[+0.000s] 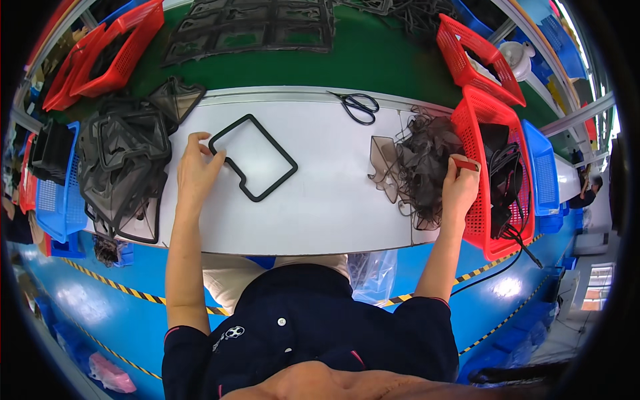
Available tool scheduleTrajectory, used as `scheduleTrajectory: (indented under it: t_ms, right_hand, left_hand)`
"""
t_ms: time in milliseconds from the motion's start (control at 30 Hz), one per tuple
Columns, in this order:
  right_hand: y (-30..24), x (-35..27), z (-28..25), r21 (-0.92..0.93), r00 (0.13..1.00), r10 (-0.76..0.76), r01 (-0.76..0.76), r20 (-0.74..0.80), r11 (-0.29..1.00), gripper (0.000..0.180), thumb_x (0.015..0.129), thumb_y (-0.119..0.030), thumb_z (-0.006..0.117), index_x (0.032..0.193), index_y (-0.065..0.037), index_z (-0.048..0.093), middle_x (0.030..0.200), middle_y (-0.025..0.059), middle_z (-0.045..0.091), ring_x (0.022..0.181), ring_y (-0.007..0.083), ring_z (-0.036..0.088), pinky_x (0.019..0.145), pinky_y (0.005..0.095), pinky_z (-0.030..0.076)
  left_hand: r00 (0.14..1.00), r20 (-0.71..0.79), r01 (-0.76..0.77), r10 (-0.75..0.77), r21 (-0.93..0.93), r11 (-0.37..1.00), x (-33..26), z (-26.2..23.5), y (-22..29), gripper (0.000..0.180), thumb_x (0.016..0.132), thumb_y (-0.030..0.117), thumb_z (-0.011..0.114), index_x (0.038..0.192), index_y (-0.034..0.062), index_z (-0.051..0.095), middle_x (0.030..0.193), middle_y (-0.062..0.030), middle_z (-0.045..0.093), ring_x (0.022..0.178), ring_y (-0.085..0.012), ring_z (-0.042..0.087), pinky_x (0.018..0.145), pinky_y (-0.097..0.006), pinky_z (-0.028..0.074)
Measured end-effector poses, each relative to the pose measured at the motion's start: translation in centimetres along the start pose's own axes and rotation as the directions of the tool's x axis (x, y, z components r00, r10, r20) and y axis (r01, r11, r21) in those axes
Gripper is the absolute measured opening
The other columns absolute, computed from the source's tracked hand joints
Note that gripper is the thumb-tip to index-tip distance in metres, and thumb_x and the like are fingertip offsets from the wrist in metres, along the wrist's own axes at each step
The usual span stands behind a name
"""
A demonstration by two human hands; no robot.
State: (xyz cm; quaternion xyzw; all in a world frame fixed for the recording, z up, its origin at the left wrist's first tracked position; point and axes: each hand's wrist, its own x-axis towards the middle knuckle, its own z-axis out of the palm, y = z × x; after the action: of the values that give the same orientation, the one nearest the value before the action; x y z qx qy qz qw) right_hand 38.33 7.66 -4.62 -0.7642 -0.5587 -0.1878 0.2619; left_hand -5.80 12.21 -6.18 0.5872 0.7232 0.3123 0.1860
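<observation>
A black frame (274, 141) with rounded corners and a notch in one side lies on the white tabletop. White shows through its middle. My left hand (198, 168) pinches its left corner between thumb and fingers. My right hand (460, 191) is closed around a small, flat red tool (466, 164), whose working end I cannot make out. That hand is beside a crumpled heap of dark mesh scraps (430, 160), partly in front of it. At the left lies a pile of black frames covered with dark mesh (127, 153).
Black-handled scissors (359, 105) lie by the table's far edge. Right of the scraps stands a red basket (475, 133) holding black cables (510, 180), with a blue basket (541, 163) beyond. More mesh frames (250, 30) lie on the green surface. A blue basket (57, 207) stands left.
</observation>
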Motion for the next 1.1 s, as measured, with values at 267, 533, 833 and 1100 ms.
scheduleTrajectory:
  t_ms: [267, 533, 833, 1100]
  right_hand:
    - [-17.3, -3.6, -0.6, 0.943, 0.79, -0.555, -0.086, 0.262, 0.323, 0.01, 0.081, -0.008, 0.063, 0.089, -0.003, 0.066, 0.105, 0.0137, 0.064, 0.103, 0.0255, 0.058, 0.086, 0.0336, 0.045]
    - [-24.5, -5.8, 3.4, 0.957, 0.516, -0.816, -0.024, 0.259, 0.289, 0.013, 0.079, -0.016, 0.06, 0.082, -0.003, 0.063, 0.089, 0.0164, 0.059, 0.091, 0.0343, 0.055, 0.085, 0.0496, 0.039]
    - [-21.0, 4.8, 4.0, 0.685, 0.546, -0.785, 0.453, 0.293, 0.571, 0.014, 0.081, -0.015, 0.061, 0.087, -0.004, 0.065, 0.084, 0.0127, 0.065, 0.086, 0.0275, 0.059, 0.082, 0.0417, 0.042]
    - [-15.9, 4.4, 9.6, 0.717, 0.788, -0.391, -0.09, 0.476, 0.691, 0.016, 0.083, -0.017, 0.059, 0.091, -0.004, 0.064, 0.083, 0.0164, 0.064, 0.079, 0.0325, 0.06, 0.071, 0.0386, 0.045]
  left_hand:
    - [0.474, 0.308, -0.869, 0.825, 0.316, 0.381, 3.5, 4.1, 3.6, 0.038, 0.066, 0.001, 0.061, 0.104, 0.0084, 0.059, 0.105, -0.0114, 0.056, 0.1, -0.0316, 0.052, 0.102, -0.042, 0.035]
    - [0.592, 0.38, -0.805, 0.71, 0.247, 0.54, 6.9, -0.6, 7.7, 0.019, 0.065, 0.009, 0.064, 0.082, 0.0076, 0.056, 0.079, -0.0082, 0.058, 0.082, -0.0272, 0.059, 0.067, -0.039, 0.048]
    - [0.95, 0.305, -0.023, 0.061, -0.126, 0.992, 10.1, -2.3, 4.0, 0.018, 0.076, 0.012, 0.066, 0.077, -0.0053, 0.06, 0.062, -0.0086, 0.061, 0.046, -0.0127, 0.059, 0.039, -0.025, 0.048]
    - [0.913, 0.408, 0.101, -0.015, -0.19, 0.977, 5.4, 3.3, 3.0, 0.018, 0.077, 0.012, 0.066, 0.085, -0.004, 0.063, 0.06, -0.0086, 0.062, 0.048, -0.0128, 0.059, 0.045, -0.024, 0.049]
